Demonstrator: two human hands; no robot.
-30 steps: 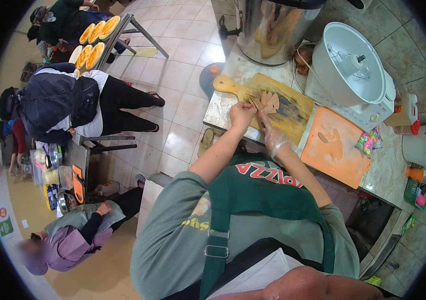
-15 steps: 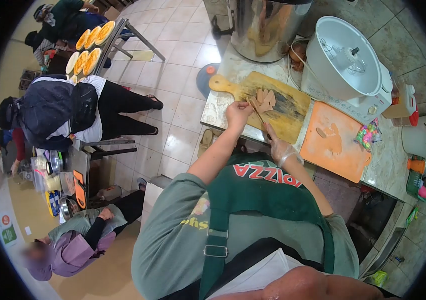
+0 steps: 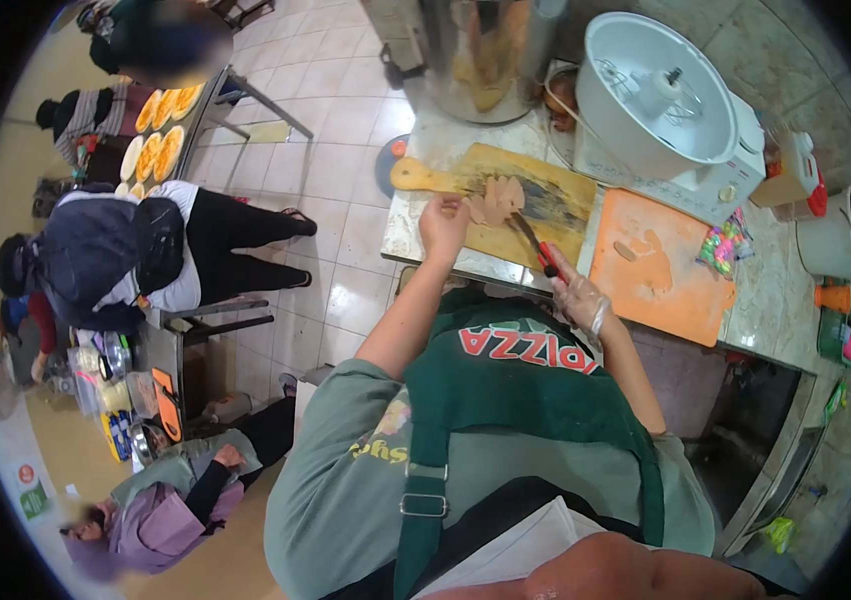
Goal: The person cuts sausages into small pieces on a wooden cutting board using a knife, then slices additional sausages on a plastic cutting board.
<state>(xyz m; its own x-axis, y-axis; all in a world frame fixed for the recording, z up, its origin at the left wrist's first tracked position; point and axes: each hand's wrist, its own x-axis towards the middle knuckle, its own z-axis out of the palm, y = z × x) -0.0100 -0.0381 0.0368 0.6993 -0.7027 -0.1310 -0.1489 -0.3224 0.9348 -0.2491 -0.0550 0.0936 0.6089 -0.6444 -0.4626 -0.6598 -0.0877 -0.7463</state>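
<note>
My right hand [image 3: 581,297], in a clear plastic glove, grips a knife [image 3: 526,231] by its red and black handle. The blade tip touches a small pile of pinkish-brown meat slices [image 3: 496,199]. These slices lie on a worn yellow wooden cutting board [image 3: 566,190] with a handle. At the board's near left side, my bare left hand [image 3: 444,228] is closed in a pinch beside the slices. Whatever is between its fingertips is too small to make out.
An orange cutting board [image 3: 681,300] with meat pieces lies to the right. Behind are a white mixer [image 3: 666,95] and a large clear container [image 3: 486,60]. A bag of colourful items [image 3: 724,245] sits nearby. Co-workers stand left, near a table with topped breads [image 3: 161,140].
The knife has moved away from my left fingers, and its blade now reaches onto the slices. My right hand has drawn back to the right. The view has shifted slightly.
</note>
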